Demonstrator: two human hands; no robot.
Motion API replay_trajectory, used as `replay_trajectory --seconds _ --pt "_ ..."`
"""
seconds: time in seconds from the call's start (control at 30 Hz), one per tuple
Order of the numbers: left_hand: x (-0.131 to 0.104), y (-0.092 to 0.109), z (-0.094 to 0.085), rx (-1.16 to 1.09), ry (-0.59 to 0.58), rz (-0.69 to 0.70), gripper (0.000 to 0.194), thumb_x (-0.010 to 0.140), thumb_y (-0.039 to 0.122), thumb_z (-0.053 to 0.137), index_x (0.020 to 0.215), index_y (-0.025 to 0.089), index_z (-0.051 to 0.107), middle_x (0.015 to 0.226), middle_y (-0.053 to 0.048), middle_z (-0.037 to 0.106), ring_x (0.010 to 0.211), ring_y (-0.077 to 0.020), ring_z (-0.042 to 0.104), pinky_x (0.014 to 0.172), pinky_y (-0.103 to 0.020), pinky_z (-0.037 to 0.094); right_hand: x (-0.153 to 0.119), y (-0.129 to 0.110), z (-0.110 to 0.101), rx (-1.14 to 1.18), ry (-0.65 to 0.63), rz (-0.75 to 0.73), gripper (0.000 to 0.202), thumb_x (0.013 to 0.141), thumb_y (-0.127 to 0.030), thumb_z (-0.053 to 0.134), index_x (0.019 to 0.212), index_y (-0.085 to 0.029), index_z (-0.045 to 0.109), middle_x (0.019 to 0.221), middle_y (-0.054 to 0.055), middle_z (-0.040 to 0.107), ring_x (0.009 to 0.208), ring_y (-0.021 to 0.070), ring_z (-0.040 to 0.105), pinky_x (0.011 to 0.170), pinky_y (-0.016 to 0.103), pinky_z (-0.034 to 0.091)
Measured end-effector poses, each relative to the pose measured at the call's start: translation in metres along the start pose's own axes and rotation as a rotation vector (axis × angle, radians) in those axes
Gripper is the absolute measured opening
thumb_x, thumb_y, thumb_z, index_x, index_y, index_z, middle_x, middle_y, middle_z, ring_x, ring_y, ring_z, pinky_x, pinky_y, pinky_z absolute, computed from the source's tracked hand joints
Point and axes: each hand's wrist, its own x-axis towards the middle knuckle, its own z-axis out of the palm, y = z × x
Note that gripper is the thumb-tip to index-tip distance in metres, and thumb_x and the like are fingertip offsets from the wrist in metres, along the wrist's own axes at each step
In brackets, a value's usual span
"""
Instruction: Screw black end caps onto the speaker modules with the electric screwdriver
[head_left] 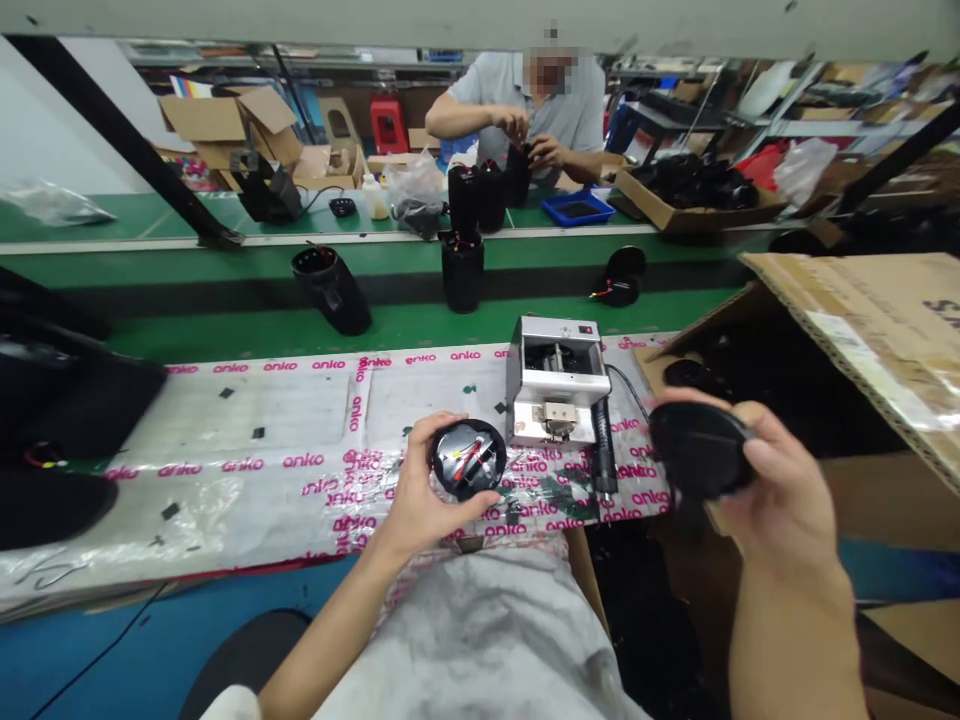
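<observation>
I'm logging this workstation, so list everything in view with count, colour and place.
Bench: at least 1, green, centre.
Printed covering: white with pink lettering, near side.
Machine: 1, silver, on covering.
Tube: 1, black, right of machine.
Wired round part: 1, mostly black, in left grip.
Round lid: 1, black, in right grip.
Wired disc: 1, black, behind machine, rightward.
Cylinders: several, black, middle and beyond.
Cardboard boxes: several, brown, right and far side.
Tray: 1, blue, far side.
Bottle: 1, whitish, far side.
Stool: 1, red, background.
Co-worker: 1, grey shirt, opposite.
Left grip: 1, bare, centre.
Right grip: 1, bare, right.
</observation>
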Motion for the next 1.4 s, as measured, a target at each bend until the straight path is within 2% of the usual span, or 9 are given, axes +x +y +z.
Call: replay_trajectory --seconds 0.13,0.23,0.3,0.53,0.77,0.93,1.07,1.2,1.4 --pt "0.0 0.012 -0.011 0.016 -0.079 -0.035 0.061 0.087 0.025 0.088 0.137 0.03 0.053 0.154 -0.017 0.065 0.15 -0.0356 0.063 0.125 -0.058 0.051 -0.033 0.021 0.035 0.217 -0.242 0.38 0.042 0.095 -0.066 0.072 0.094 -0.025 0.079 0.124 0.011 0.085 0.09 0.0306 0.084 0.075 0.042 0.071" --pt "0.007 0.031 -0.018 0.13 -0.145 -0.025 0.035 0.091 0.022 0.085 0.116 0.026 0.06 0.154 -0.017 0.066 0.147 -0.0355 0.066 0.12 -0.053 0.055 -0.045 0.044 0.065 0.417 -0.246 0.585 0.048 0.096 -0.071 0.07 0.103 -0.025 0.085 0.125 0.011 0.086 0.098 0.0339 0.085 0.083 0.047 0.073" --pt "0.012 0.041 -0.02 0.213 -0.134 -0.001 0.022 0.094 0.022 0.083 0.105 0.024 0.065 0.15 -0.016 0.067 0.14 -0.0335 0.07 0.115 -0.05 0.058 -0.047 0.054 0.081 0.51 -0.229 0.622 0.049 0.092 -0.072 0.073 0.103 -0.026 0.086 0.121 0.01 0.088 0.111 0.0379 0.084 0.097 0.055 0.071" --pt "0.027 0.054 -0.012 0.329 0.018 0.132 0.011 0.098 0.016 0.081 0.094 0.022 0.072 0.12 -0.011 0.076 0.117 -0.0271 0.077 0.104 -0.045 0.061 -0.041 0.059 0.118 0.575 -0.142 0.418 0.047 0.087 -0.063 0.081 0.12 -0.028 0.085 0.13 0.007 0.086 0.128 0.0372 0.079 0.127 0.062 0.052" --pt "0.026 0.058 0.012 0.38 0.174 0.142 0.013 0.099 0.017 0.082 0.095 0.022 0.071 0.097 -0.004 0.082 0.104 -0.0262 0.077 0.1 -0.046 0.057 -0.046 0.072 0.146 0.568 -0.073 0.266 0.052 0.091 -0.071 0.071 0.116 -0.028 0.083 0.122 0.008 0.087 0.134 0.0368 0.076 0.13 0.062 0.05" --pt "0.023 0.061 0.018 0.369 0.181 0.149 0.012 0.098 0.018 0.086 0.096 0.023 0.075 0.098 -0.002 0.086 0.101 -0.0247 0.08 0.101 -0.045 0.054 -0.069 0.074 0.141 0.531 0.009 0.245 0.047 0.101 -0.07 0.062 0.122 -0.033 0.08 0.125 0.001 0.086 0.124 0.0273 0.08 0.123 0.051 0.057" --pt "0.027 0.065 0.015 0.22 0.098 0.063 0.013 0.097 0.013 0.086 0.097 0.023 0.077 0.096 0.0 0.086 0.094 -0.0213 0.079 0.098 -0.042 0.055 -0.074 0.071 0.13 0.472 -0.028 0.236 0.04 0.101 -0.063 0.067 0.122 -0.031 0.078 0.126 0.002 0.084 0.122 0.0287 0.079 0.116 0.05 0.061" --pt "0.027 0.063 0.015 0.155 0.055 0.089 0.014 0.097 0.01 0.084 0.098 0.023 0.078 0.096 -0.001 0.086 0.09 -0.0197 0.078 0.096 -0.04 0.056 -0.056 0.063 0.121 0.434 -0.104 0.209 0.044 0.1 -0.066 0.068 0.12 -0.029 0.08 0.123 0.004 0.084 0.12 0.0305 0.079 0.113 0.048 0.063" --pt "0.023 0.053 0.017 0.223 0.066 0.287 0.006 0.1 0.018 0.083 0.102 0.021 0.079 0.09 -0.003 0.084 0.085 -0.0206 0.073 0.086 -0.039 0.058 -0.024 0.035 0.117 0.318 -0.279 0.084 0.05 0.097 -0.061 0.075 0.132 -0.025 0.08 0.151 0.009 0.075 0.135 0.0348 0.073 0.123 0.049 0.055"
